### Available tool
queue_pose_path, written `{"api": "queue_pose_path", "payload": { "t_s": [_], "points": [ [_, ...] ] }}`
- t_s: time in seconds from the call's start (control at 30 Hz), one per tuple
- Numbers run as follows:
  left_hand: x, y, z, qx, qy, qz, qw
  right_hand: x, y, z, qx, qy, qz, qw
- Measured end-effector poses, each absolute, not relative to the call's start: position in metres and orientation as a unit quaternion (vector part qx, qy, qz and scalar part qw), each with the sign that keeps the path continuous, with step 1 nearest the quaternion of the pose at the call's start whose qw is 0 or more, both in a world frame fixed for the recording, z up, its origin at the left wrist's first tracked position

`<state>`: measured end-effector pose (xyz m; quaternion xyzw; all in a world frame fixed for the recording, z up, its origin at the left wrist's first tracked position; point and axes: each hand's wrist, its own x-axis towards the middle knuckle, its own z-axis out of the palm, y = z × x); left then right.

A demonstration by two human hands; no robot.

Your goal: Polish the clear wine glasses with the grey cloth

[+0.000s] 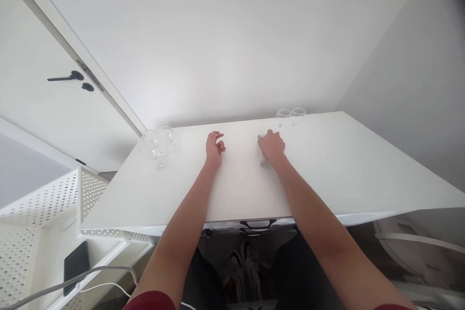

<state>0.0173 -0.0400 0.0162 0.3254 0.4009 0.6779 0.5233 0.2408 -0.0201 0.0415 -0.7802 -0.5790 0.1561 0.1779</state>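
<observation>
Both my arms reach out over a white table [327,169]. My left hand [214,146] rests near the middle of the tabletop with its fingers loosely curled and apart, holding nothing. My right hand [271,146] is closed on a small white cloth [262,157] pressed against the table surface. Several clear glasses [159,145] stand in a group at the far left corner, left of my left hand. Two more clear glasses [290,115] stand at the back edge, just beyond my right hand.
A white wall rises behind the table. A white door with a black handle [67,77] is at the left. A white perforated shelf [39,203] stands at the lower left with a dark device [77,261] and cables. Shoes [243,266] lie under the table.
</observation>
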Motion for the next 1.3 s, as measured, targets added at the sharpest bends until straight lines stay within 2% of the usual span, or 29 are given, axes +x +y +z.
{"api": "queue_pose_path", "payload": {
  "t_s": [0.1,0.23,0.5,0.8,1.3],
  "points": [
    [0.005,-0.035,0.015,0.26,0.376,0.713,0.532,0.234,-0.021,0.038,-0.745,-0.624,0.126,0.2],
    [-0.013,-0.031,0.018,0.184,0.36,0.772,0.491,0.227,-0.018,0.028,-0.704,-0.669,0.148,0.187],
    [-0.038,-0.037,0.02,0.05,0.315,0.844,0.432,0.23,-0.011,0.019,-0.705,-0.664,0.168,0.184],
    [-0.057,-0.045,0.025,0.03,0.371,0.871,0.322,0.231,-0.009,0.02,-0.701,-0.665,0.176,0.187],
    [-0.071,-0.037,0.016,0.095,0.313,0.885,0.331,0.232,-0.008,0.019,-0.695,-0.673,0.175,0.183]
  ]
}}
